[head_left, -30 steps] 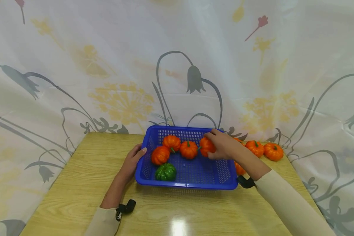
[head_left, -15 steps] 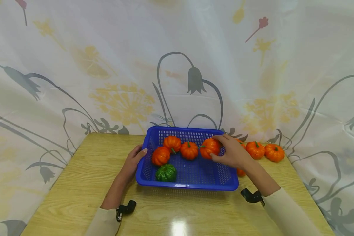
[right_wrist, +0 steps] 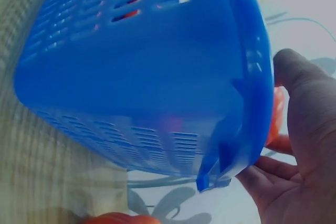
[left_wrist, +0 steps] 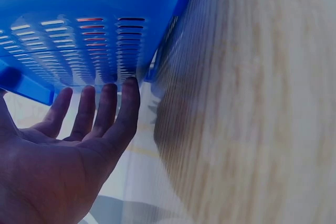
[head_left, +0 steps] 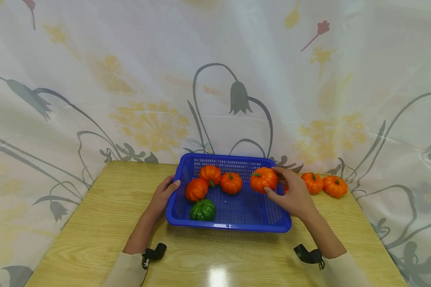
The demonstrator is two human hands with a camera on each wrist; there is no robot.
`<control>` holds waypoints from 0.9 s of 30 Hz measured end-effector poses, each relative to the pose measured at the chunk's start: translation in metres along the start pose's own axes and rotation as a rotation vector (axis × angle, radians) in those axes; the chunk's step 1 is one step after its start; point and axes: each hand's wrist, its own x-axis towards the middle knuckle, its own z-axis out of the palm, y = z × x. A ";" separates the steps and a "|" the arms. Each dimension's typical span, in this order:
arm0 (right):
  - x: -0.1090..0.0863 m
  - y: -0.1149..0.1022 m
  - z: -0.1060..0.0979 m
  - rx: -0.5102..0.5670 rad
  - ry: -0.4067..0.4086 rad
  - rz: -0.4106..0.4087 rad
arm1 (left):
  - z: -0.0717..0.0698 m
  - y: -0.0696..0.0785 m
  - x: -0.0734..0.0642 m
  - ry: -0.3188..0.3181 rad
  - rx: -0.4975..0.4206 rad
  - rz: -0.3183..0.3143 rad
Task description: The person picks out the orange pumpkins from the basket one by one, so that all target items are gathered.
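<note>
A blue plastic basket point(head_left: 227, 226) with slotted walls stands mid-table in the head view. My left hand point(head_left: 163, 194) grips its left rim, thumb on top and fingers against the outer wall, as the left wrist view shows. Inside lie several small pumpkins: orange pumpkins such as one near the middle point(head_left: 231, 183), and a green pumpkin point(head_left: 202, 210) at the front left. Over the basket's right end, my right hand point(head_left: 295, 195) holds another orange pumpkin point(head_left: 263, 179) between thumb and fingers, its green stem pointing left. In the right wrist view the basket's rim mostly hides that pumpkin.
To the right of the basket, more orange pumpkins sit on the wooden table point(head_left: 93, 227), including one at the far right point(head_left: 335, 186). Another pumpkin point(head_left: 285, 189) there is partly hidden by my right hand. A flower-printed curtain point(head_left: 215, 119) hangs behind.
My right hand has moved rightward with the orange pumpkin, drawing it up from inside the basket toward the right rim. My left hand stays on the left rim.
</note>
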 end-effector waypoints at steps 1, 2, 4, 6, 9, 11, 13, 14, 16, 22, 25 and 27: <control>-0.003 0.000 0.000 0.010 0.023 0.011 | 0.000 0.000 0.000 0.000 0.001 -0.001; -0.005 0.001 0.000 0.027 0.042 0.024 | 0.000 0.000 0.000 0.000 0.001 -0.002; -0.011 0.001 -0.001 0.055 0.079 0.050 | 0.001 0.000 0.000 0.000 0.003 -0.003; -0.016 0.002 -0.001 0.096 0.109 0.078 | 0.001 0.000 0.000 -0.004 0.007 0.000; -0.024 0.001 -0.003 0.158 0.151 0.122 | 0.001 0.001 0.000 0.001 0.011 0.000; -0.028 0.001 -0.005 0.185 0.176 0.149 | 0.000 0.001 0.000 0.005 0.012 -0.003; -0.033 0.000 -0.008 0.196 0.203 0.173 | 0.000 0.001 0.000 0.009 0.008 -0.006; -0.035 0.001 -0.009 0.198 0.215 0.180 | 0.000 0.001 0.001 0.007 0.007 -0.005; -0.040 0.002 -0.011 0.192 0.235 0.189 | 0.000 0.001 0.001 0.001 0.005 -0.002; -0.050 0.010 -0.017 0.196 0.292 0.157 | 0.000 0.001 0.001 -0.004 0.002 0.006; -0.054 0.014 -0.018 0.212 0.322 0.121 | -0.001 0.000 0.001 -0.004 0.002 0.004; -0.057 0.017 -0.019 0.217 0.331 0.112 | -0.001 0.000 0.001 -0.006 0.002 -0.001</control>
